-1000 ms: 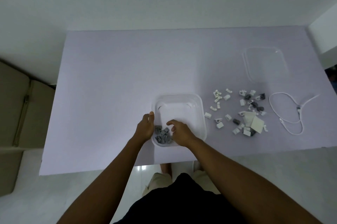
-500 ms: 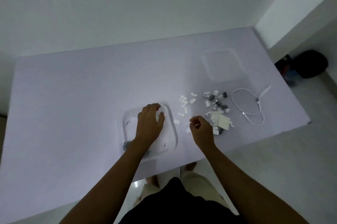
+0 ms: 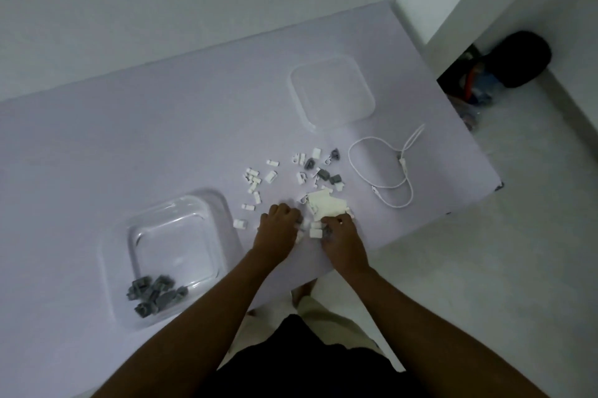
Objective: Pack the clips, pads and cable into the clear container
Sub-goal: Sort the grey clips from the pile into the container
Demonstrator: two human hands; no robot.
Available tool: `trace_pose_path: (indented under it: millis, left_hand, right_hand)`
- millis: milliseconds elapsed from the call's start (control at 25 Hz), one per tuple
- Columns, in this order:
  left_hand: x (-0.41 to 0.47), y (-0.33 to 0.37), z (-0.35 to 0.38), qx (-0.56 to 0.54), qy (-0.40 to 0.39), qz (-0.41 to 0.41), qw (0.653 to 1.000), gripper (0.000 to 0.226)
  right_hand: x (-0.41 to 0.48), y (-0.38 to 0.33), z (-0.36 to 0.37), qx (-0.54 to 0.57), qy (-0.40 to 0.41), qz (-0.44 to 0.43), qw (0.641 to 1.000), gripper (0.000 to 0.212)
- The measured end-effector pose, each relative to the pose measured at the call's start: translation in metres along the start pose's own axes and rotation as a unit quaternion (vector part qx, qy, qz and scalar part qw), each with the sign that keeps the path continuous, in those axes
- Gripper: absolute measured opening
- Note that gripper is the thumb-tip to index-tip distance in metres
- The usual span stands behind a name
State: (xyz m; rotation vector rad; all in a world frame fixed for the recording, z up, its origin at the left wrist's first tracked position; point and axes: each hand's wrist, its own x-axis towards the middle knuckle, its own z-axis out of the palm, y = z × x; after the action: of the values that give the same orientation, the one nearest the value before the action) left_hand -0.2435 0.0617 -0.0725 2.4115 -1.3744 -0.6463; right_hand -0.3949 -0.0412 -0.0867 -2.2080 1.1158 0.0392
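With both hands down on the desk [image 3: 161, 138] at the near edge of the scatter, fingers are curled into the loose parts. Left hand [image 3: 279, 225] is knuckles up, fingers bent over small white clips; can't tell if it actually grips one. Right hand [image 3: 339, 235] is likewise curled, fingertips on a white clip and a grey one just at 9 o'clock of it; grip not clear either.

Pads [image 3: 325, 205]: pale square stack at 12 o'clock of the right hand, touching its fingertips.

White clips [image 3: 270, 176] are strewn from 10 to 12 o'clock of the left hand. Grey clips [image 3: 323, 174] sit at 12 o'clock of the pads, mixed with more white ones.

Cable [image 3: 382, 171]: white, loosely looped, flat on the desk at 2 o'clock of the right hand, apart from the clip pile.

Container [image 3: 168, 255]: clear, square, open, at 8 o'clock of the left hand, near the desk's front edge. A clump of grey clips [image 3: 155, 294] lies in its near-left corner; the remaining floor is bare.

Lid [image 3: 331, 91]: clear, flat on the desk at 12 o'clock of the pile, well apart from the container.
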Motion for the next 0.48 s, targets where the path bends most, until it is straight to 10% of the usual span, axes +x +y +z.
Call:
trace_pose_path:
  millis: [320,480]
  left_hand:
    - [0.026,0.010,0.009,0.082,0.010,-0.045,0.996,0.009]
    - [0.042,0.020,0.005,-0.069,0.039,-0.143,0.987,0.010]
  right_hand:
    - [0.033,0.022,-0.021,0.084,-0.027,-0.041,0.995,0.018]
    - [0.055,0.028,-0.051,0.176,0.034,0.037,0.983,0.017]
